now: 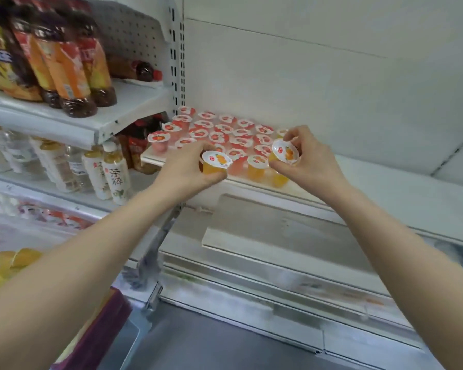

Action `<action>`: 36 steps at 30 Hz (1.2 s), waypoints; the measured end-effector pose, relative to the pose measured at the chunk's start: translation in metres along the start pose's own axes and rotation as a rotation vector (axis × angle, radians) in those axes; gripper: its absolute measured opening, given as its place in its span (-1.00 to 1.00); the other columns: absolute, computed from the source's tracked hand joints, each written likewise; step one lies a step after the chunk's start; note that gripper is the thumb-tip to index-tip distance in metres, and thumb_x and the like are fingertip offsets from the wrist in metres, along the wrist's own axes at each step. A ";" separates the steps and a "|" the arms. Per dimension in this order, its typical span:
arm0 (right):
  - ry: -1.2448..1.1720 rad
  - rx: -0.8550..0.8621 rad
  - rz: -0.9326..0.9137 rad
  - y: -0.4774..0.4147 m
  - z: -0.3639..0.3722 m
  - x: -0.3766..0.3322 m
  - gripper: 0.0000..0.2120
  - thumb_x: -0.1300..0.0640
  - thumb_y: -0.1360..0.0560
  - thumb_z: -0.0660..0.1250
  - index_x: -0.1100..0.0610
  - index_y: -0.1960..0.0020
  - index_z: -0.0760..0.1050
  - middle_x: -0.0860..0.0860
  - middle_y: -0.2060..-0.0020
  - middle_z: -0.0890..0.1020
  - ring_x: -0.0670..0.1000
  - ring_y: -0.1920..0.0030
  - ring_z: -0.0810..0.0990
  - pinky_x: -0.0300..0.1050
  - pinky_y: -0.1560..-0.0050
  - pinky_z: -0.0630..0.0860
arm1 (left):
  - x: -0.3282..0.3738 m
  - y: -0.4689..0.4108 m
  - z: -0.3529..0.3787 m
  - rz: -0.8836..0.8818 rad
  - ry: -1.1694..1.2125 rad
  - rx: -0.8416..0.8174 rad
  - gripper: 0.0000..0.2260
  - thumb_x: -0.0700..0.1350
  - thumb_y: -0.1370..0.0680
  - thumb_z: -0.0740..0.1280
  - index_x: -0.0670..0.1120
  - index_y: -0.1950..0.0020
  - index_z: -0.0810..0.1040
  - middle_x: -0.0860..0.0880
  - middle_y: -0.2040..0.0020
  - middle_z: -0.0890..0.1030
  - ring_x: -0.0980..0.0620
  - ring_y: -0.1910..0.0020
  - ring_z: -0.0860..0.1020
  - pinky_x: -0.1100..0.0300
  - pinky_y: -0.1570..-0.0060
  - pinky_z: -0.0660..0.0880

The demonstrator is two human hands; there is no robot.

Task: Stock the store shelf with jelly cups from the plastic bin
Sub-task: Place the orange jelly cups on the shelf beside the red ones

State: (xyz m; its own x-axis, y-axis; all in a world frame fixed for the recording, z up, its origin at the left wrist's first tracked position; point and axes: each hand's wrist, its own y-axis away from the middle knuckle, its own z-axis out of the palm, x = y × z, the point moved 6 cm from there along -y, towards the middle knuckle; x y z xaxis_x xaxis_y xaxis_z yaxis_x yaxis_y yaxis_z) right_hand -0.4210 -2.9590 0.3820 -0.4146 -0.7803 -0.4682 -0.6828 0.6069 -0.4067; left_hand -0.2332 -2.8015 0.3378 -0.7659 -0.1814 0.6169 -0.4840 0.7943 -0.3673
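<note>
Stocking looks well underway: the shelf [332, 188] already carries rows of red jelly cups [219, 132] plus a few orange ones [257, 166] at the front edge, left hand [183, 166] and right hand [312, 158] each grip another orange cup over it, right half bare.

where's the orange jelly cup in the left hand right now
In the head view it sits upright in the left hand, the orange jelly cup held at the shelf's front edge, just left of the orange cups already standing there.
</note>
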 end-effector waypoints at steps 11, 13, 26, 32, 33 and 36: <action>0.118 -0.045 0.184 -0.023 -0.028 0.135 -0.62 -0.02 -0.34 0.49 0.04 -0.10 0.48 0.04 -0.04 0.60 0.10 -0.07 0.55 -0.11 0.04 0.39 | 0.072 -0.047 0.075 0.027 -0.053 -0.012 -0.50 0.14 -0.32 0.53 0.05 -0.20 0.51 0.14 -0.03 0.57 0.14 0.05 0.51 0.20 0.10 0.42; 0.127 -0.084 0.181 -0.026 -0.017 0.146 -0.63 -0.03 -0.35 0.48 0.03 -0.10 0.48 0.04 -0.07 0.59 0.10 -0.09 0.54 -0.11 0.02 0.37 | 0.077 -0.050 0.079 0.033 -0.077 -0.005 -0.49 0.15 -0.32 0.53 0.03 -0.19 0.52 0.11 -0.05 0.59 0.13 0.04 0.49 0.20 0.09 0.41; 0.087 -0.083 0.016 -0.042 0.021 0.168 -0.74 0.04 -0.41 0.46 0.06 -0.04 0.49 -0.01 -0.04 0.47 0.05 0.08 0.54 -0.07 0.02 0.44 | 0.087 -0.059 0.096 0.014 -0.211 0.031 -0.45 0.24 -0.38 0.45 0.02 -0.28 0.54 0.06 -0.20 0.58 0.03 -0.20 0.47 0.13 -0.18 0.39; 0.143 -0.083 -0.086 -0.045 0.023 0.166 -0.73 0.08 -0.45 0.44 0.13 -0.08 0.47 0.05 -0.07 0.47 0.11 0.03 0.54 -0.03 0.04 0.45 | 0.102 -0.062 0.112 0.051 -0.225 0.017 -0.50 0.18 -0.40 0.45 0.04 -0.28 0.53 0.05 -0.18 0.58 -0.02 -0.22 0.42 0.15 -0.19 0.32; 0.171 -0.087 -0.105 -0.045 0.023 0.167 -0.72 0.09 -0.46 0.44 0.14 -0.10 0.47 0.06 -0.07 0.48 0.12 0.01 0.53 -0.03 0.04 0.44 | 0.106 -0.062 0.116 0.066 -0.217 0.020 -0.50 0.15 -0.40 0.46 0.02 -0.28 0.54 0.04 -0.17 0.58 -0.02 -0.20 0.42 0.19 -0.16 0.28; 0.287 -0.118 -0.170 -0.044 0.019 0.168 -0.68 0.07 -0.46 0.44 0.12 -0.16 0.49 0.06 -0.10 0.50 0.14 -0.08 0.46 0.01 0.00 0.45 | 0.117 -0.065 0.129 0.102 -0.211 0.004 -0.51 0.11 -0.39 0.46 0.00 -0.28 0.54 0.03 -0.17 0.58 -0.03 -0.19 0.42 0.25 -0.13 0.25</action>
State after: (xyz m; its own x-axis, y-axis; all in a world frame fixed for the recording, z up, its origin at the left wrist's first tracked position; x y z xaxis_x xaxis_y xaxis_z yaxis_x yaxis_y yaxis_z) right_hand -0.4493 -3.1137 0.3060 -0.4293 -0.8897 -0.1552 -0.8147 0.4556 -0.3587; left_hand -0.3462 -2.9490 0.3445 -0.8822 -0.2174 0.4177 -0.4005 0.8128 -0.4230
